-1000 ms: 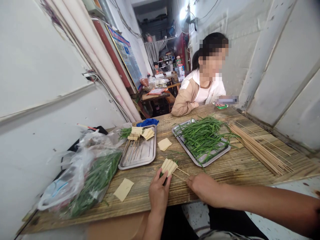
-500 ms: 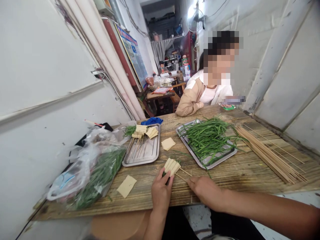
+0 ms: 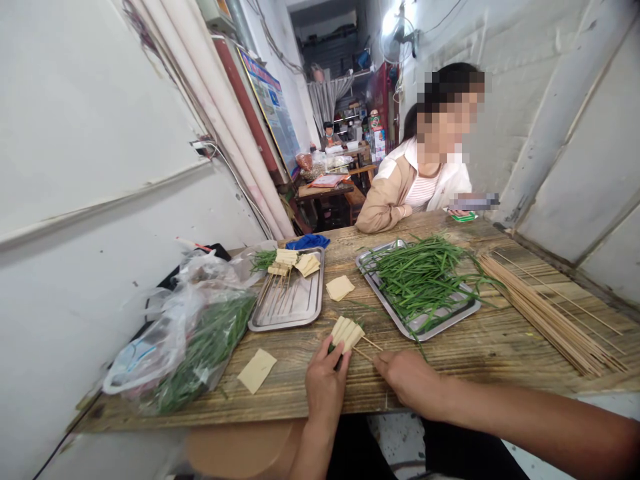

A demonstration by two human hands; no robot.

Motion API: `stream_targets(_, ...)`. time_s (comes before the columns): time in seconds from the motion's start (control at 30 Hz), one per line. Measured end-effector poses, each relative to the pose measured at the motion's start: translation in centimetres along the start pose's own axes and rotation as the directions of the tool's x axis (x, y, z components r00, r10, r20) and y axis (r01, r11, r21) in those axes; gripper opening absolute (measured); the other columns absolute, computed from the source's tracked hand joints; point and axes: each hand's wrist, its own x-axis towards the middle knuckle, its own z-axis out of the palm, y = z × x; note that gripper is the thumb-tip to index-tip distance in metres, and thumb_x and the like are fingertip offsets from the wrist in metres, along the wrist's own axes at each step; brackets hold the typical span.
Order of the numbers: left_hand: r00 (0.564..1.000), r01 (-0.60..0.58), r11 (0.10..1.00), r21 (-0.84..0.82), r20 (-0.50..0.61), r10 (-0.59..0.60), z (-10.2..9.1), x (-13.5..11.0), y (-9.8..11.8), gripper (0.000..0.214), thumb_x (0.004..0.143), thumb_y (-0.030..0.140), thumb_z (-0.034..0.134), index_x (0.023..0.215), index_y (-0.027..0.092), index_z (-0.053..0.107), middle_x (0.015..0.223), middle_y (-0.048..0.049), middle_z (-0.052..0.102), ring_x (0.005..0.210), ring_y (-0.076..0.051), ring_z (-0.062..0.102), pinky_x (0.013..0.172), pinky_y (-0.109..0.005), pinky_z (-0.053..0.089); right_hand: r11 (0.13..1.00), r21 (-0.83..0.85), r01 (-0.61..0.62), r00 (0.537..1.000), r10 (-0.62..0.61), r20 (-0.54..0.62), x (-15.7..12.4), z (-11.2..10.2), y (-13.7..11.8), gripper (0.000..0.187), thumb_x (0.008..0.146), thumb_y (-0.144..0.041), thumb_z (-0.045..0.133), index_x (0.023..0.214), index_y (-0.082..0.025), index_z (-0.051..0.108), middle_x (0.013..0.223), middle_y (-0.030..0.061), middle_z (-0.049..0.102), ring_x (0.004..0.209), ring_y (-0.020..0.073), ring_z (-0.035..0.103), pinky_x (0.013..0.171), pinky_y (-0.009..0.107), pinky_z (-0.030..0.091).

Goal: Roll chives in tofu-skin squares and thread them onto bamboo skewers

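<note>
Beige rolls [image 3: 347, 334] are positioned at the fingertips of the left hand [image 3: 326, 377], above the wooden table [image 3: 500, 360] near its front edge. The left thumb and fingers are clamped on the near side of the rolls, which lie side by side. Two thin skewers [image 3: 372, 343] project from the rolls toward the right hand [image 3: 411, 380]; its fingers are curled closed around the skewer ends. The rolls therefore sit beyond the left hand and to the left of the right hand, apart from the latter. One square sheet [image 3: 257, 371] lies left of the left hand. Beyond the hands, a metal tray [image 3: 473, 312] supports loose green stalks [image 3: 420, 273].
</note>
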Motion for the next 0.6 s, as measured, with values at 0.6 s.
stream_targets(0.6, 0.999, 0.037, 0.999, -0.009, 0.007, -0.037, 0.3, -0.2, -0.2, 0.019, 0.081, 0.029, 0.060, 0.094, 0.023, 0.073, 0.109, -0.0115, 0.069, 0.096, -0.022, 0.067, 0.085, -0.039, 0.056, 1.000, -0.017, -0.013, 1.000, 0.013, 0.000, 1.4, 0.3, -0.1, 0.029, 0.073, -0.001, 0.046, 0.094, -0.009, 0.063, 0.087, 0.0121, 0.066, 0.075, 0.0193, 0.062, 0.056, 0.029, 0.035)
